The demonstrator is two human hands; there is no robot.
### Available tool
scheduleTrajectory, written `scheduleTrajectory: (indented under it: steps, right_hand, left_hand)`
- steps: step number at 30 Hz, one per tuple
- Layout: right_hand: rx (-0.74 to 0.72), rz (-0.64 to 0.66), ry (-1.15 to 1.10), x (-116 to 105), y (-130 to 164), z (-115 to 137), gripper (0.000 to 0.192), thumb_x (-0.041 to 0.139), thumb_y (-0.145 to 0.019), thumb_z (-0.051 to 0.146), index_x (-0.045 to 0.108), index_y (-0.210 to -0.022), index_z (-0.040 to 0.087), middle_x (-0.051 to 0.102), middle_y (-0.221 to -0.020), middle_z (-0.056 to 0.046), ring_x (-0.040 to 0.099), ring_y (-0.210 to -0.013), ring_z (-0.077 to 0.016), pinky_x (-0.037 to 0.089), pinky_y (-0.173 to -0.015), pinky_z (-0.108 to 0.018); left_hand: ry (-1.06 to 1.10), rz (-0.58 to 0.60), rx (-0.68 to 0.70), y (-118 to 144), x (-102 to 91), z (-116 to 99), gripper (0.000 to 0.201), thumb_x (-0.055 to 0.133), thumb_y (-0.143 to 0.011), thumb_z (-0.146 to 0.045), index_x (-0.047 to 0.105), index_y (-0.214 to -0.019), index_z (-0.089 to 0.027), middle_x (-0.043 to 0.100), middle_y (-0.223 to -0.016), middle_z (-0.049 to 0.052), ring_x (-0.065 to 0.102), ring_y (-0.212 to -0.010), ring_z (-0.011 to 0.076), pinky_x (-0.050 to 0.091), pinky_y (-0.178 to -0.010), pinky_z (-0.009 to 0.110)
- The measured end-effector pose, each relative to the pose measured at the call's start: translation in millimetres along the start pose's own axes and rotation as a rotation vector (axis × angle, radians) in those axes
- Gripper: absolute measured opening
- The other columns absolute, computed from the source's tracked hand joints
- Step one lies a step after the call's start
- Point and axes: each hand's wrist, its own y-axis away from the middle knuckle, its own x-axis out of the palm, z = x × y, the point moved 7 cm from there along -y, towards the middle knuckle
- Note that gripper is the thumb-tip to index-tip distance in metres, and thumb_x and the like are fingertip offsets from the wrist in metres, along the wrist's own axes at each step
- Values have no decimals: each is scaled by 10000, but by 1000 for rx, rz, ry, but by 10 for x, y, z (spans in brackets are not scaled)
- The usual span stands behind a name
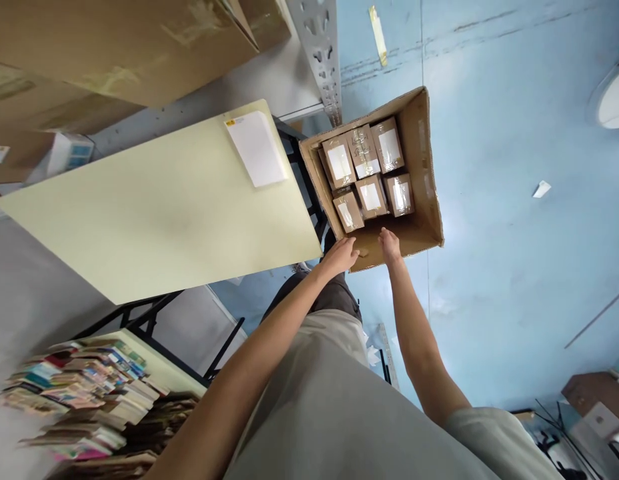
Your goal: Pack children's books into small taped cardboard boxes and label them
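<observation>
A large open cardboard carton (425, 167) stands on the blue floor in front of my body. Inside it, several small brown parcels (371, 196) with white labels and clear tape fill the far and left part. My left hand (341, 256) is at the carton's near left edge, fingers stretched and a little apart, holding nothing. Over the carton's near part is my right hand (390, 247), its fingers curled together with nothing visible in them. It is apart from the parcels. The palm side of both hands is hidden.
A pale yellow table (179, 220) stands left of the carton, with a stack of white sheets (257, 148) on it. Metal shelving (320, 53) with big cardboard boxes (139, 47) rises behind. Piles of books (99, 380) lie at lower left. A paper scrap (541, 189) lies on the floor.
</observation>
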Motion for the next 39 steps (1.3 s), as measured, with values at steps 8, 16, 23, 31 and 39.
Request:
scheduleTrajectory:
  steps: [8, 16, 23, 31, 39]
  right_hand:
    - [61, 161, 26, 461, 530, 660, 197, 863, -921, 391, 766, -987, 233, 846, -1021, -76, 822, -1018, -203, 648, -1168, -397]
    - [-233, 353, 88, 1258, 1316, 1684, 283, 904, -890, 449, 816, -1026, 216, 889, -1094, -84, 847, -1054, -216, 648, -1183, -412]
    - [-487, 548, 270, 2403, 2585, 1974, 404, 906, -873, 581, 817, -1094, 255, 900, -1170, -90, 866, -1167, -269, 641, -1212, -484]
    - [-572, 905, 580, 4080, 4408, 944, 416, 876, -885, 588, 847, -1139, 260, 892, -1243, -114, 855, -1206, -288, 643, -1186, -479]
    - [-533, 1263, 923, 5288, 5904, -463, 585, 926, -841, 745, 848, -1179, 274, 886, -1296, -111, 830, -1265, -319, 588, -1244, -519]
  left_hand:
    - [287, -155, 122, 584, -579, -346, 334, 609, -1019, -175, 808, -1281, -232, 847, -1424, 113, 813, -1340, 301, 636, -1225, 469]
    - [671, -488, 307, 1764, -1508, 103, 176, 713, -1004, -364, 802, -1060, -222, 873, -1303, 138, 833, -1260, 301, 644, -1207, 515]
    - [963, -851, 475, 3265, -1786, 1174, 396, 803, -951, -622, 785, -1042, -237, 843, -1380, 157, 800, -1323, 321, 616, -1226, 561]
    - [1282, -1271, 424, 4842, -1258, 2876, 407, 865, -848, -643, 772, -906, -250, 873, -1318, 140, 793, -1333, 346, 622, -1169, 539]
    - [1462, -1736, 390, 6261, -687, 4087, 369, 851, -911, -602, 819, -932, -235, 878, -1287, 133, 784, -1314, 349, 592, -1188, 530]
